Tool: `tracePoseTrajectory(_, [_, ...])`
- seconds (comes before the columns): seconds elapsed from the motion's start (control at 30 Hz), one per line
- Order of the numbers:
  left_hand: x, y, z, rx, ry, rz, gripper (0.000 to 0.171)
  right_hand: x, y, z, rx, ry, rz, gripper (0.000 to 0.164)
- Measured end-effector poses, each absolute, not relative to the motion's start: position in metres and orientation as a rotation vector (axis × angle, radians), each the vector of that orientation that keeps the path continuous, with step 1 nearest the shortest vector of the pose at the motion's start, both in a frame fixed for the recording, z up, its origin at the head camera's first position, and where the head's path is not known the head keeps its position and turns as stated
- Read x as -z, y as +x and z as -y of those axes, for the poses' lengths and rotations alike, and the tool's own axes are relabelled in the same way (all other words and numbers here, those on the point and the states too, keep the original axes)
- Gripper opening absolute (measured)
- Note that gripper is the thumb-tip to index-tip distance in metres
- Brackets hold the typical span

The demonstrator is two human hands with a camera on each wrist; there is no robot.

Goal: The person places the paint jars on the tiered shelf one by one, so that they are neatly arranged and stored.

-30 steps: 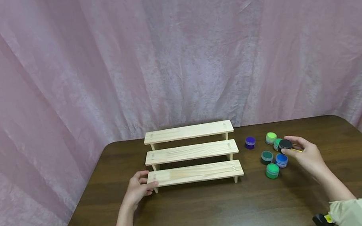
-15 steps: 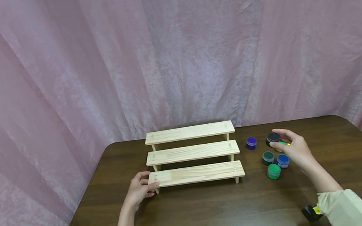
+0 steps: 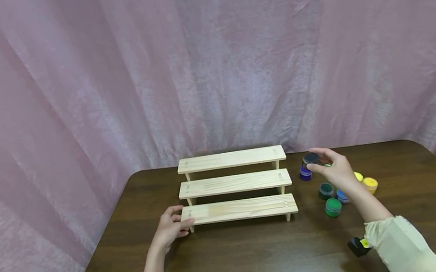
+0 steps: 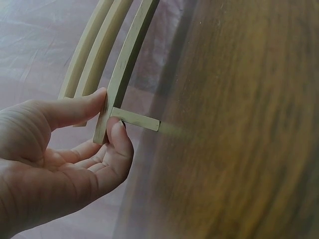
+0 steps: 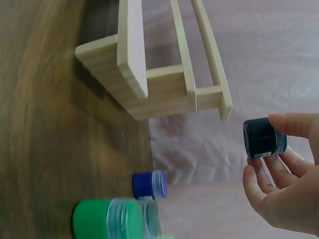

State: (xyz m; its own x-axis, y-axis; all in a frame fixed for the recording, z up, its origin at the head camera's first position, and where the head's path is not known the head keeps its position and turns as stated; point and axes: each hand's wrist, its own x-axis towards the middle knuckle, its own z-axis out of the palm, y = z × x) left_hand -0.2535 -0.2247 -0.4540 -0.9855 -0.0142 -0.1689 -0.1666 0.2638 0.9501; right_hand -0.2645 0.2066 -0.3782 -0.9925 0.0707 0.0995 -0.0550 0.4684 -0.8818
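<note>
Right hand (image 3: 337, 172) pinches a dark jar (image 5: 258, 138) between thumb and fingers above the table (image 3: 239, 258), right of a tiered wooden stand (image 3: 232, 183). Left hand (image 3: 170, 227) grips the stand's lowest shelf (image 3: 239, 209) at its left end, thumb on top, fingers curled under. Purple jar (image 5: 148, 184) stands nearby.

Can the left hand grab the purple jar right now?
Probably not: the left hand is pinching the left end of the bottom shelf, and the purple jar stands past the other end, so the wooden stand seems in the way.
</note>
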Motion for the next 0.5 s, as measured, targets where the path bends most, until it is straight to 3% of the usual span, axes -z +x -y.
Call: tracePoseTrajectory(0.5, [0.457, -0.256, 0.221, -1.826, -0.211, -2.398, 0.058, 0.367, -0.282, -0.177, -1.682, 0.107, 2.564, 0.056])
